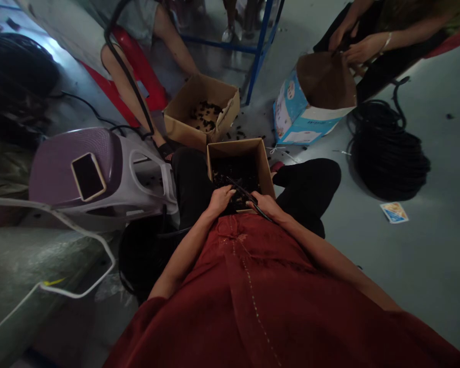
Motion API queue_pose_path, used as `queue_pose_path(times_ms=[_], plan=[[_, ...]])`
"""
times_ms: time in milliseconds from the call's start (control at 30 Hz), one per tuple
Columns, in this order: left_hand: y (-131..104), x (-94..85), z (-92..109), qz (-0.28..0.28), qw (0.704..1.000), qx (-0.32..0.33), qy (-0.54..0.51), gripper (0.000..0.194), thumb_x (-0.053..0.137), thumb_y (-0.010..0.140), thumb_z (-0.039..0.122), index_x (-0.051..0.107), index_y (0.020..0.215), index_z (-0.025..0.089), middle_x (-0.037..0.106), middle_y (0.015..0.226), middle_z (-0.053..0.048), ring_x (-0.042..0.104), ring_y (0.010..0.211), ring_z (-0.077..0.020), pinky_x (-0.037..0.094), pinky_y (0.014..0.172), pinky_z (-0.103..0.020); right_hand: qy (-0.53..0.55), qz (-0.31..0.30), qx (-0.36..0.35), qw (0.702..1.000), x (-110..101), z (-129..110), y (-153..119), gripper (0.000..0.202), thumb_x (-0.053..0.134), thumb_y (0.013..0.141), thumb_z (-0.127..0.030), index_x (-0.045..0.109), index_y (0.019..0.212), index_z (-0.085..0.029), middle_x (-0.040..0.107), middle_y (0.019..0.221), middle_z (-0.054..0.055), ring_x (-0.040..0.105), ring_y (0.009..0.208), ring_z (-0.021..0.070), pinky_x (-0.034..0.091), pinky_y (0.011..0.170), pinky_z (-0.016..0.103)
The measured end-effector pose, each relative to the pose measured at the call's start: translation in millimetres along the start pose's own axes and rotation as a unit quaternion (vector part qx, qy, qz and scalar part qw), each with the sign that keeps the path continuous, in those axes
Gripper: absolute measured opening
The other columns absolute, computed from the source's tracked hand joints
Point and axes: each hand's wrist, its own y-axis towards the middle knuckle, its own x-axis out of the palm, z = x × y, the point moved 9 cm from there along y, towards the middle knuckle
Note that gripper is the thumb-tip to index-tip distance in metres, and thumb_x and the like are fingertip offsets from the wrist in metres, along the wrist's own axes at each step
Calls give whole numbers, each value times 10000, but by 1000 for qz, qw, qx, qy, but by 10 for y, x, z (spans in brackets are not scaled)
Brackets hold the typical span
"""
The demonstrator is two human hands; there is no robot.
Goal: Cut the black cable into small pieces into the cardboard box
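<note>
An open cardboard box [267, 168] with small black pieces inside stands between my knees. Over its near edge, my left hand [220, 198] is closed, fingers pinched at a thin dark item too small to name. My right hand [266, 203] is wrapped round a black tube [261, 212], whose length runs back under the palm toward my red shirt. A dark, slender shape reaches from between the hands over the box; I cannot make out whether it is tube or tool.
Another cardboard box [184, 128] with black pieces sits ahead, near a person's arms. A person's hands work over a blue-white box [304, 120]. Coiled black tubing [391, 153] lies right; a purple-topped stool [61, 158] holding a phone [88, 176] stands left.
</note>
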Motion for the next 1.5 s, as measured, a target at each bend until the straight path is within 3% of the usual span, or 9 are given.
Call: queue_pose_path(times_ms=[267, 500, 600, 667, 767, 833, 1067, 1333, 1500], plan=[[-2, 11, 5, -20, 999, -19, -30, 262, 404, 862, 251, 625, 792, 130, 590, 672, -6, 462, 591, -90, 324, 588, -197, 17, 15, 11, 1000, 41, 71, 48, 350, 435, 845, -487, 545, 1040, -218, 662, 816, 78, 613, 771, 215, 341, 599, 236], [-30, 102, -24, -61, 974, -65, -207, 350, 400, 846, 397, 613, 791, 125, 507, 583, 23, 408, 479, -61, 312, 484, -189, 138, 72, 17, 988, -114, 116, 101, 285, 505, 795, -454, 560, 941, -215, 637, 768, 40, 595, 719, 189, 382, 612, 247], [-63, 167, -16, -94, 945, -86, -301, 348, 464, 806, 419, 612, 910, 122, 547, 676, 11, 417, 481, -44, 319, 461, -177, 285, 78, 14, 955, -114, 130, 114, 299, 526, 765, -462, 527, 924, -209, 581, 668, -10, 542, 582, 141, 406, 568, 250], [-88, 190, 8, -111, 928, -94, -343, 369, 532, 765, 407, 599, 994, 126, 557, 712, 13, 420, 483, -36, 320, 460, -175, 404, 66, 4, 913, -93, 100, 139, 345, 568, 722, -464, 488, 940, -209, 543, 638, -42, 512, 531, 120, 422, 537, 252], [-123, 200, 78, -136, 910, -97, -378, 418, 583, 731, 397, 581, 1049, 125, 555, 725, 20, 415, 485, -32, 312, 455, -178, 532, 69, -18, 844, -171, 19, 188, 430, 654, 642, -414, 446, 957, -209, 558, 732, -39, 544, 590, 116, 457, 562, 261], [-137, 177, 158, -150, 904, -88, -390, 395, 578, 737, 416, 593, 997, 120, 550, 727, 17, 412, 490, -31, 313, 456, -180, 568, 70, -37, 819, -285, -62, 223, 450, 675, 627, -374, 438, 972, -209, 574, 797, -23, 565, 648, 120, 465, 584, 262], [-133, -2, 388, -176, 899, -70, -394, 396, 540, 771, 459, 600, 967, 121, 541, 720, 4, 427, 514, -32, 343, 479, -173, 556, 44, -64, 828, -656, -331, 314, 398, 692, 600, -287, 494, 935, -203, 571, 800, -26, 528, 591, 93, 411, 517, 231], [-62, -116, 371, -173, 919, -108, -339, 417, 458, 822, 484, 572, 965, 109, 544, 669, 1, 444, 484, -40, 342, 433, -163, 644, 11, -70, 762, -642, -473, 486, 403, 671, 579, -249, 469, 926, -214, 541, 728, -59, 460, 507, 69, 372, 478, 223], [93, -307, 323, -145, 935, -136, -294, 454, 526, 798, 400, 502, 1158, 124, 559, 705, 5, 456, 494, -35, 359, 446, -155, 682, 52, -67, 727, -833, -271, 791, 382, 625, 599, -264, 435, 929, -235, 504, 728, -69, 458, 520, 69, 382, 496, 220]])
